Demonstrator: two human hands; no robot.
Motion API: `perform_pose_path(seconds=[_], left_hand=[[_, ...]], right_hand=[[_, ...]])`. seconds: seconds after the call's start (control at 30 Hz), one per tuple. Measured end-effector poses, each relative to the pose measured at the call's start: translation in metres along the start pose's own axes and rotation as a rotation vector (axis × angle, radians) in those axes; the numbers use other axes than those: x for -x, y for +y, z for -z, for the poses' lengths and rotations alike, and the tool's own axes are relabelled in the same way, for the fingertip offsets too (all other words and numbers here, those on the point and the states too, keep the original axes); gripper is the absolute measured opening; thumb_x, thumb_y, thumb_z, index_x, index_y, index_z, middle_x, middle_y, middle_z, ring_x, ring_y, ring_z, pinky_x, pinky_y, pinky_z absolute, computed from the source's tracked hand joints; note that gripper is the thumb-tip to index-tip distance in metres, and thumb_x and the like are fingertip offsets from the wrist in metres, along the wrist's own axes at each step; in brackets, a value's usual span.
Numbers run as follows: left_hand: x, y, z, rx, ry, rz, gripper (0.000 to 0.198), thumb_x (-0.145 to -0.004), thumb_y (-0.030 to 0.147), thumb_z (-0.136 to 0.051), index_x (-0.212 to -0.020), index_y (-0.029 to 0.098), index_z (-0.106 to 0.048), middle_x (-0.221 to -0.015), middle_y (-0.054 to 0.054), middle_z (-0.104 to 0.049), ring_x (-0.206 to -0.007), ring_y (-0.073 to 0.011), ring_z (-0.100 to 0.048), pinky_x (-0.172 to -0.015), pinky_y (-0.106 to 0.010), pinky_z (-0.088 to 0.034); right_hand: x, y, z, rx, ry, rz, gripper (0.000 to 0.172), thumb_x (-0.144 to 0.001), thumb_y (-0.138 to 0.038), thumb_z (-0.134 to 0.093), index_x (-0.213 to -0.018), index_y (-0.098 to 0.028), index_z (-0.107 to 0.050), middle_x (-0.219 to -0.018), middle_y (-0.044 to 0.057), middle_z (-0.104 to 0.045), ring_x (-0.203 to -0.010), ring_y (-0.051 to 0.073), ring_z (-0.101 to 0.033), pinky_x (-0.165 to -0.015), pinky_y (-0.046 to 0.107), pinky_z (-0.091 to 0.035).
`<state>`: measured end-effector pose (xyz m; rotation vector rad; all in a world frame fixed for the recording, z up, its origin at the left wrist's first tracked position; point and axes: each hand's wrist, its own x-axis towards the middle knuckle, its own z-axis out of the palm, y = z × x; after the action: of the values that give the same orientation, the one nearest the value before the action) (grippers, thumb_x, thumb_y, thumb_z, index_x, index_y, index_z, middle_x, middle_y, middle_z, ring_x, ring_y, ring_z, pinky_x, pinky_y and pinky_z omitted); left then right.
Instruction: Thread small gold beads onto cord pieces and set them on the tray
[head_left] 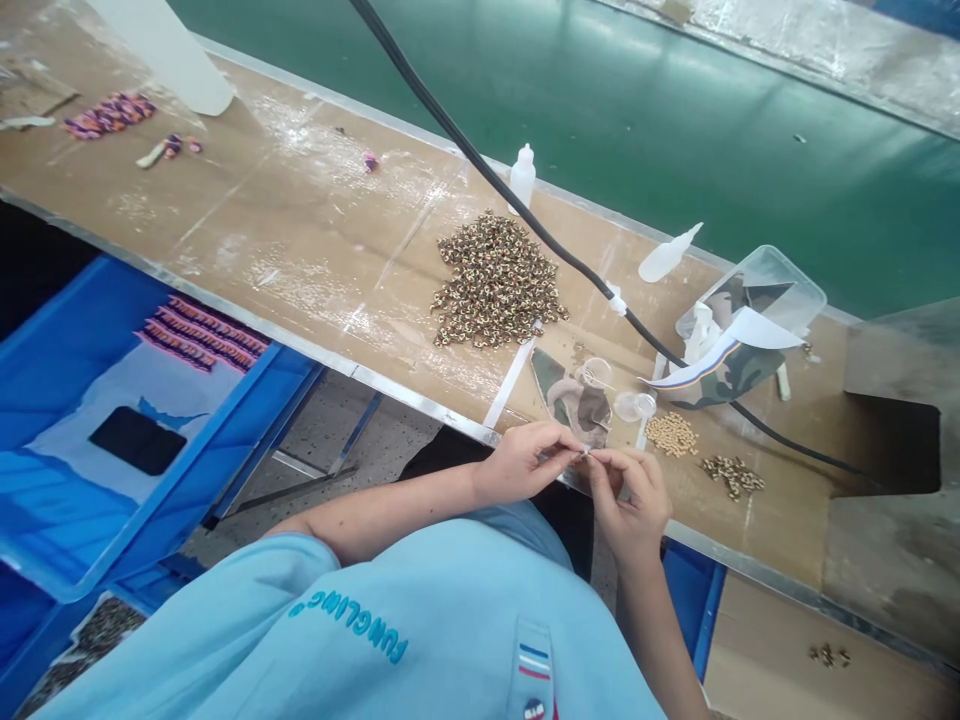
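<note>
My left hand [532, 460] and my right hand [630, 495] meet at the table's near edge, thumb and fingertips pinched together. Between them is a tiny pale piece [586, 451], too small to name and mostly covered by the fingers. Just beyond lies a camouflage cloth [571, 400] with a small clear round cup [597, 373] by it. Close to my right hand are a clear lidded cup [634, 406], a small pile of tan beads [671, 435] and a few dark-and-gold pieces [733, 477]. A large heap of similar dark-and-gold pieces [495, 285] sits farther up the table.
A white squeeze bottle [523, 177] stands near the green belt [675, 130]; another bottle [670, 253] lies tipped. A clear plastic box [806, 285] holds cloth scraps. A black cable [480, 160] crosses above the table. Blue bins [247, 395] with a phone [138, 440] stand lower left.
</note>
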<state>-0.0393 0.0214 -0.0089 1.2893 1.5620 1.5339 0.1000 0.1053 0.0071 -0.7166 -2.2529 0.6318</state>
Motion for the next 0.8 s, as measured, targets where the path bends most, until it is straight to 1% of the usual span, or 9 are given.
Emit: perform_pose_path(seconds=[0.23, 0.37, 0.47, 0.6, 0.7, 0.8], left_hand=[[-0.0004, 0.0016, 0.0002, -0.049, 0.006, -0.016, 0.013, -0.085, 0.020, -0.053, -0.088, 0.013, -0.063, -0.080, -0.006, -0.069, -0.073, -0.0098, -0.064, -0.068, -0.019, -0.052], [-0.0007, 0.0013, 0.0002, -0.048, 0.004, -0.008, 0.013, -0.085, 0.019, -0.053, -0.088, 0.013, -0.064, -0.081, -0.006, -0.069, -0.073, -0.0097, -0.064, -0.068, -0.018, -0.052], [-0.0004, 0.0010, -0.0009, -0.023, 0.000, 0.031, 0.013, -0.084, 0.019, -0.054, -0.088, 0.013, -0.064, -0.082, -0.006, -0.068, -0.073, -0.0096, -0.064, -0.069, -0.019, -0.052], [-0.0005, -0.0002, -0.0029, 0.117, -0.004, 0.124, 0.012, -0.082, 0.020, -0.056, -0.088, 0.012, -0.063, -0.081, -0.006, -0.068, -0.073, -0.0101, -0.065, -0.069, -0.020, -0.053], [-0.0010, -0.0024, -0.0037, 0.255, -0.024, 0.209, 0.012, -0.082, 0.021, -0.056, -0.086, 0.012, -0.062, -0.077, -0.005, -0.067, -0.071, -0.0104, -0.065, -0.068, -0.021, -0.053], [-0.0017, -0.0037, -0.0040, 0.368, -0.042, 0.291, 0.012, -0.080, 0.023, -0.059, -0.085, 0.012, -0.060, -0.074, -0.005, -0.066, -0.070, -0.0105, -0.065, -0.069, -0.021, -0.053]], right_hand=[[-0.0002, -0.0004, 0.0003, -0.015, 0.003, -0.005, 0.004, -0.083, -0.015, -0.060, -0.085, -0.018, -0.062, -0.079, 0.002, -0.059, -0.059, 0.008, -0.053, -0.051, 0.022, -0.044], [0.0013, 0.0022, -0.0003, -0.011, -0.007, -0.004, 0.004, -0.084, -0.015, -0.059, -0.085, -0.018, -0.062, -0.080, 0.002, -0.059, -0.063, 0.009, -0.055, -0.053, 0.022, -0.045], [0.0018, 0.0037, -0.0005, 0.008, -0.024, 0.010, 0.005, -0.084, -0.015, -0.059, -0.086, -0.019, -0.061, -0.081, 0.002, -0.058, -0.067, 0.010, -0.056, -0.057, 0.023, -0.047], [0.0009, 0.0039, -0.0007, 0.035, -0.034, 0.041, 0.005, -0.085, -0.015, -0.058, -0.087, -0.019, -0.060, -0.081, 0.002, -0.059, -0.072, 0.012, -0.058, -0.062, 0.024, -0.049], [0.0000, 0.0029, -0.0015, 0.038, -0.024, 0.049, 0.006, -0.085, -0.014, -0.057, -0.086, -0.019, -0.060, -0.080, 0.002, -0.059, -0.071, 0.011, -0.058, -0.061, 0.023, -0.048], [0.0004, 0.0021, -0.0024, 0.031, -0.023, 0.022, 0.006, -0.085, -0.014, -0.057, -0.085, -0.019, -0.060, -0.079, 0.002, -0.058, -0.071, 0.011, -0.057, -0.061, 0.023, -0.048]])
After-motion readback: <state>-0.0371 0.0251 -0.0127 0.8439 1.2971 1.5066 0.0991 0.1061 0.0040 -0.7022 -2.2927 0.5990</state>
